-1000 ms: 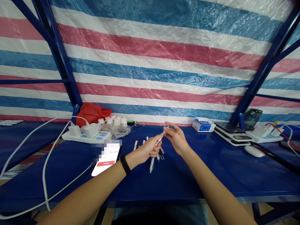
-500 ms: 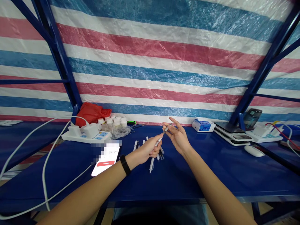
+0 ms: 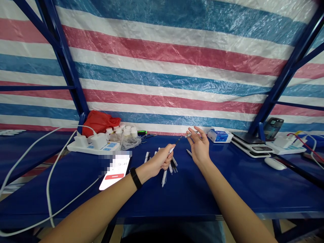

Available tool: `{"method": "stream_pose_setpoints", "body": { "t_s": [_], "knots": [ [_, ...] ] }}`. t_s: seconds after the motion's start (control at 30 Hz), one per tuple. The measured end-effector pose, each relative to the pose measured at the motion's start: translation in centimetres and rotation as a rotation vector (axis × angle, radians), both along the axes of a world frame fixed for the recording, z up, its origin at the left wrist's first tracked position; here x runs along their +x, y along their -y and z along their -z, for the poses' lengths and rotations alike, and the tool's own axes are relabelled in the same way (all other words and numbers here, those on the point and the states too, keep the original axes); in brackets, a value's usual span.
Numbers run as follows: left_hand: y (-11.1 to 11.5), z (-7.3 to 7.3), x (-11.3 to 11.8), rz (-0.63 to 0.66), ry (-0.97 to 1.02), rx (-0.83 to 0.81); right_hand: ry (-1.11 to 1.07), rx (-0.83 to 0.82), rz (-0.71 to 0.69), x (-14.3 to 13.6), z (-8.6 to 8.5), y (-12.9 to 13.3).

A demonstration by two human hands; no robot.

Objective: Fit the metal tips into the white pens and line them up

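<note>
My left hand (image 3: 162, 159) is closed around a white pen barrel (image 3: 171, 150). A thin dark refill (image 3: 178, 140) sticks out of the barrel toward the upper right. My right hand (image 3: 199, 148) pinches a short, pale pen tip section (image 3: 188, 135) between thumb and fingers, just apart from the refill's end; its other fingers are spread. Below and behind my left hand, several white pens (image 3: 164, 178) lie on the blue table (image 3: 188, 195), partly covered by the hand. One more white pen (image 3: 189, 153) lies beside my right hand, partly hidden by it.
Left of my arm lies a lit phone (image 3: 115, 175). Behind it are a power strip (image 3: 87, 148) with white cables, a red bag (image 3: 100, 121) and bagged white bottles (image 3: 128, 132). A blue-white box (image 3: 219, 135), scales (image 3: 253, 148) and a white mouse (image 3: 275, 164) sit at right.
My right hand has moved right, drawing the tip section away from the barrel, and the dark refill now shows between the hands. The left hand has stayed nearly still.
</note>
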State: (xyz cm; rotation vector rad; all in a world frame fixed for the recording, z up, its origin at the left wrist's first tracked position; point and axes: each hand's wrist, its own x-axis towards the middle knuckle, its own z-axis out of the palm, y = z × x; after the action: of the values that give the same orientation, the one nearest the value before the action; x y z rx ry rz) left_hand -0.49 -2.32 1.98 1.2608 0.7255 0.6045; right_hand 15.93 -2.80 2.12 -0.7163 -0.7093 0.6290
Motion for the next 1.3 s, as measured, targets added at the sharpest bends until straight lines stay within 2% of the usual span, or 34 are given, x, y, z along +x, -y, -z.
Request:
{"method": "stream_pose_setpoints", "body": {
  "t_s": [0.07,0.13,0.37,0.47,0.6,0.8,0.87,0.93,1.13,1.2,1.3],
  "knots": [
    [0.0,0.0,0.0,-0.018,0.006,-0.005,0.043,-0.053,0.034,0.2,0.1,-0.1],
    [-0.1,0.0,0.0,-0.035,0.008,-0.010,0.092,-0.114,0.007,0.1,0.3,-0.1],
    [-0.6,0.5,0.1,-0.073,0.014,0.000,0.247,-0.240,-0.266,-2.2,0.5,0.6],
    [-0.6,0.4,0.1,-0.072,0.009,0.004,0.309,-0.278,-0.316,-2.5,0.6,0.8],
    [-0.5,0.4,0.2,-0.074,-0.017,0.024,0.310,-0.273,-0.220,-1.8,0.6,0.5],
    [-0.7,1.1,0.3,-0.222,-0.061,0.230,0.271,-0.193,0.107,0.6,0.0,0.0],
    [-0.9,1.3,0.3,-0.269,-0.059,0.304,0.368,-0.194,0.187,0.8,-0.2,0.2],
    [-1.1,1.4,0.4,-0.313,-0.046,0.350,0.542,-0.215,0.202,0.4,-0.2,0.5],
    [-1.2,1.3,0.4,-0.389,-0.007,0.414,1.248,-0.246,-0.024,-1.9,0.7,1.1],
    [-1.2,1.3,0.4,-0.426,-0.018,0.455,1.366,-0.260,-0.053,-2.2,0.9,1.1],
    [-1.3,1.4,0.5,-0.457,-0.034,0.493,1.413,-0.269,-0.081,-2.2,1.2,1.0]
  ]
}}
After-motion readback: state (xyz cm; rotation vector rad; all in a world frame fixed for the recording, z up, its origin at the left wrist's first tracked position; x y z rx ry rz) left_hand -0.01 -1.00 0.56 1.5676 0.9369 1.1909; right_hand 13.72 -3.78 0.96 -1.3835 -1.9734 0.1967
